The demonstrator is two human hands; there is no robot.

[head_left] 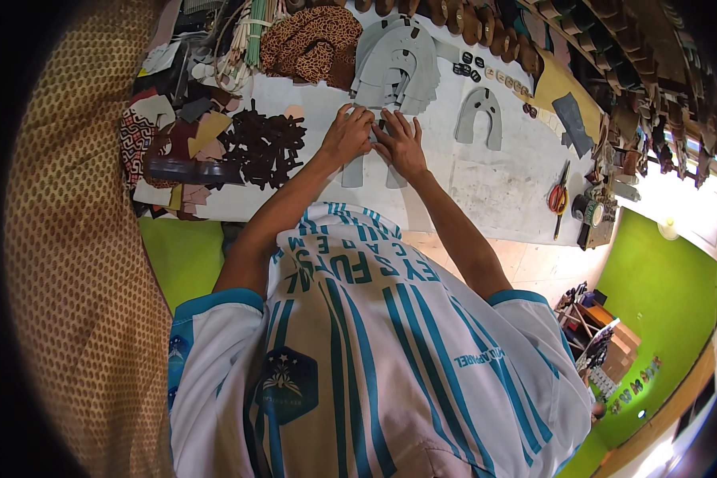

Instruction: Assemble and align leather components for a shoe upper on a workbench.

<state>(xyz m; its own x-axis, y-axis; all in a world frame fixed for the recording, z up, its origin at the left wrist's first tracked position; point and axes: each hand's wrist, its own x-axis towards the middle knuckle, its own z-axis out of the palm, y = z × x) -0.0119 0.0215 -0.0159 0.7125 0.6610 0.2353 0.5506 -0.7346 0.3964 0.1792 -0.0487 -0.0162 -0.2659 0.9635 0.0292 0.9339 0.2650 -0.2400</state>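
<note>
Bending over the white table (486, 191), you had one gray U-shaped piece (353, 174) right in front of you, its two legs pointing your way. Your left hand (348, 134) and right hand (402, 147), two in all, met over its upper part with bent fingers, hiding it; I could not tell whether they pinched or only pressed it. Just beyond your fingertips, a gray stack (366, 68) blocked the table, its overlapping layers hard to count. One lone gray piece (494, 127) lay to the right. On your left sat one heap of dark brown strips (263, 147), too tangled to count, with many cloth scraps (207, 135) beside it. One spotted cloth (307, 44) lay bunched behind. Well to the right, one pair of scissors (560, 197) lay near one roll of tape (588, 209).
</note>
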